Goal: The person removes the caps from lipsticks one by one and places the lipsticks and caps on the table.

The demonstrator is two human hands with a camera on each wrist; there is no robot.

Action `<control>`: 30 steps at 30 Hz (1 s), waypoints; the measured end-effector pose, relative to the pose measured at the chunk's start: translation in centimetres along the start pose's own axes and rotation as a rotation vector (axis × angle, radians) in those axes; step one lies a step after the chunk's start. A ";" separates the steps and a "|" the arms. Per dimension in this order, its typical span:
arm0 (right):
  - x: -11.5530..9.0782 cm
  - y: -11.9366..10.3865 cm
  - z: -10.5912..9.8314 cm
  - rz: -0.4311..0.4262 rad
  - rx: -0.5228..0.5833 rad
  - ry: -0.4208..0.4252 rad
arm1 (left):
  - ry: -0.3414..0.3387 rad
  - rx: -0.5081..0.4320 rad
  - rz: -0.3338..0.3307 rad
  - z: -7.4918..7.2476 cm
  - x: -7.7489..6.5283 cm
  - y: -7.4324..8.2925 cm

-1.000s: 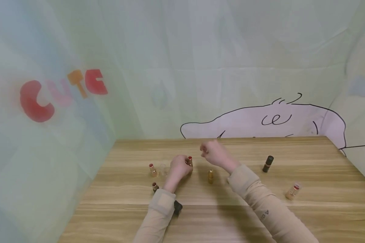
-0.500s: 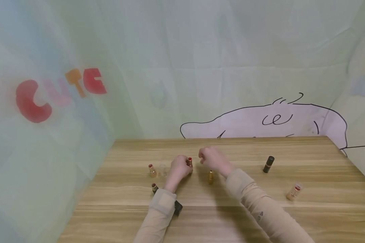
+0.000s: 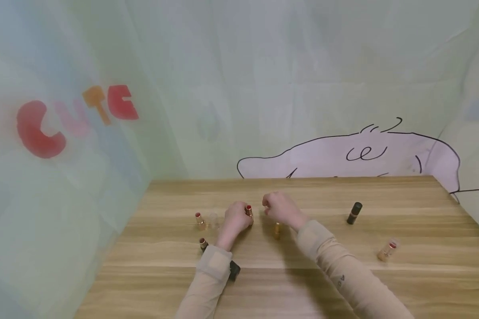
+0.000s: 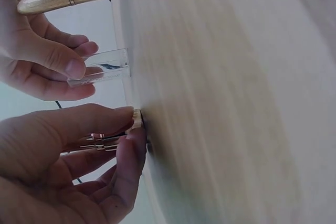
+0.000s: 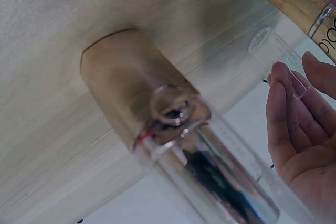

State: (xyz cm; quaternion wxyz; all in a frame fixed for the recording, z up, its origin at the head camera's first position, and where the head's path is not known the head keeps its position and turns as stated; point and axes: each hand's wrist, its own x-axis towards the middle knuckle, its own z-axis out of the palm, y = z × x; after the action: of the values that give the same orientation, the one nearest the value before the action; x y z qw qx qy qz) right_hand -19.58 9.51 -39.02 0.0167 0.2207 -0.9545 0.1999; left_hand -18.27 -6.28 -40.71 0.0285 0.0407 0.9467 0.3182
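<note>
On the tabletop my left hand (image 3: 236,217) grips a gold lipstick (image 3: 249,214), which stands upright with its red tip uncovered. In the left wrist view the thumb and fingers (image 4: 137,142) pinch that lipstick near its base. To its right, my right hand (image 3: 282,208) pinches a clear lipstick cap (image 4: 111,65) between thumb and fingers. The cap's free end is at or very near the table in the left wrist view. A textured gold, bullet-shaped lipstick (image 3: 277,230) stands just in front of the right hand.
Left lie an uncapped pink-red lipstick (image 3: 200,220), a clear cap (image 3: 213,219), a dark uncapped lipstick (image 3: 203,243) and a black object (image 3: 234,270), partly hidden by the left sleeve. Right stand a black lipstick (image 3: 354,213) and a clear-capped gold lipstick (image 3: 388,250).
My right hand has come down slightly towards the table, mostly in the first half second. My left hand stays in place on the gold lipstick.
</note>
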 end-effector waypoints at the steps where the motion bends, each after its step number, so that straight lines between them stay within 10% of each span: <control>1: 0.0 0.0 0.0 -0.002 -0.001 0.003 | -0.001 0.004 0.002 -0.1 0.0 0.1; 30: -0.7 -0.3 -2.7 0.036 0.070 -0.035 | 0.072 0.065 0.050 -0.7 -1.2 1.0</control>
State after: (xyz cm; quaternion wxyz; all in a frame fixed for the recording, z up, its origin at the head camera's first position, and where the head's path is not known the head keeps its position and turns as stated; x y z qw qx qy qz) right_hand -18.98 10.58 -36.46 -0.0112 0.2076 -0.9509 0.2294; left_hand -17.07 -5.99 -39.53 -0.0147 0.0539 0.9557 0.2889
